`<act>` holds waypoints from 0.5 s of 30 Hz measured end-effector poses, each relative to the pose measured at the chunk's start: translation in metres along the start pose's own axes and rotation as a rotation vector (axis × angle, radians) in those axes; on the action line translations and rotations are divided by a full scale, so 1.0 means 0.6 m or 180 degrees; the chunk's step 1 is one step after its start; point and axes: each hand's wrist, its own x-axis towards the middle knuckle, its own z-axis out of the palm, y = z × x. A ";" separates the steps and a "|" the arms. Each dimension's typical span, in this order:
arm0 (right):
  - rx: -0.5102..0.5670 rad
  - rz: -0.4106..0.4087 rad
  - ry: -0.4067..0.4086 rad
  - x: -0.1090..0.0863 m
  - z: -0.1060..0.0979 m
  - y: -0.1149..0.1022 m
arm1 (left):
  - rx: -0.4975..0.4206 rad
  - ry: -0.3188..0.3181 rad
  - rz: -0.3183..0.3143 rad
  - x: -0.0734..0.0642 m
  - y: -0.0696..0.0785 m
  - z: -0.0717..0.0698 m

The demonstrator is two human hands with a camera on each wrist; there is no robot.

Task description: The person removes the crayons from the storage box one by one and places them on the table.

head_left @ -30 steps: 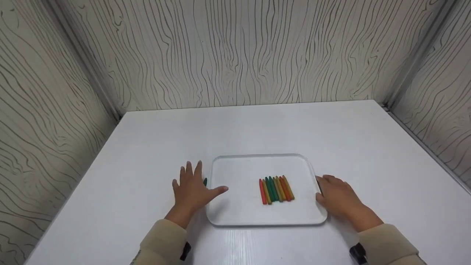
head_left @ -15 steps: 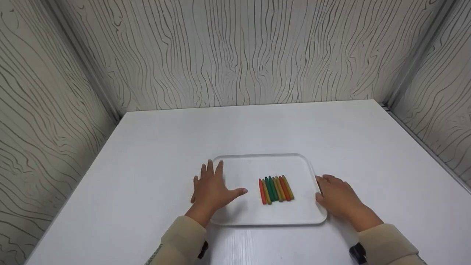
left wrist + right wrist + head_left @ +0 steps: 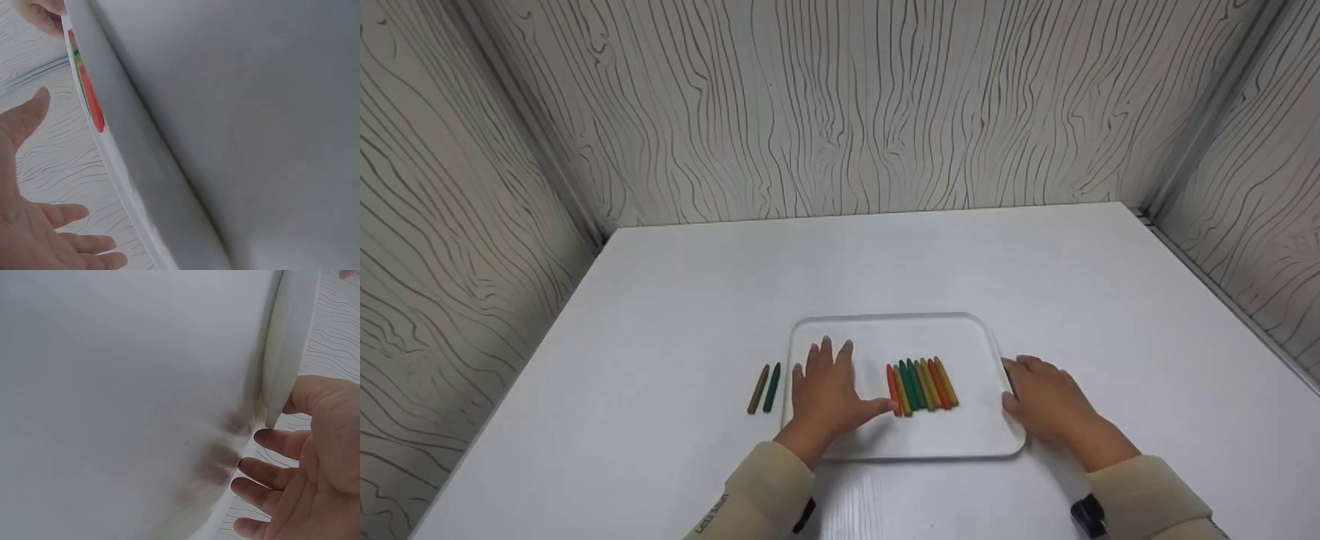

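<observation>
A white rectangular tray (image 3: 877, 448) lies on the table with a row of several crayons (image 3: 922, 384) in red, green, orange and mustard. My left hand (image 3: 829, 394) is over the tray's left part with fingers spread and nothing held. Its thumb tip is by the red crayon at the row's left end; from the head view I cannot tell whether they touch. My right hand (image 3: 1054, 401) holds the tray's right edge, thumb at the rim. In the right wrist view the right-hand fingers (image 3: 270, 472) lie at the tray's side, close to the white surface.
Left of the tray, a brown crayon (image 3: 758, 389) and a green crayon (image 3: 772, 388) lie side by side on the white table (image 3: 697, 285). Walls with a wood-grain pattern (image 3: 840, 112) enclose the table's back and sides.
My left hand has moved right, from the tray's left edge to over the tray, uncovering the brown and green crayons on the table. The right hand and the crayon row have stayed in place.
</observation>
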 end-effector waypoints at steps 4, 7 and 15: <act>0.0000 -0.0003 -0.0018 -0.001 0.000 0.000 | 0.0035 -0.0035 0.0054 -0.001 0.008 0.010; 0.0006 -0.0005 -0.0019 0.000 0.000 0.000 | 0.0059 -0.0064 0.0075 -0.003 0.013 0.016; 0.0018 -0.0021 -0.0020 0.000 -0.001 0.001 | 0.0030 -0.0218 0.0112 -0.005 0.023 0.029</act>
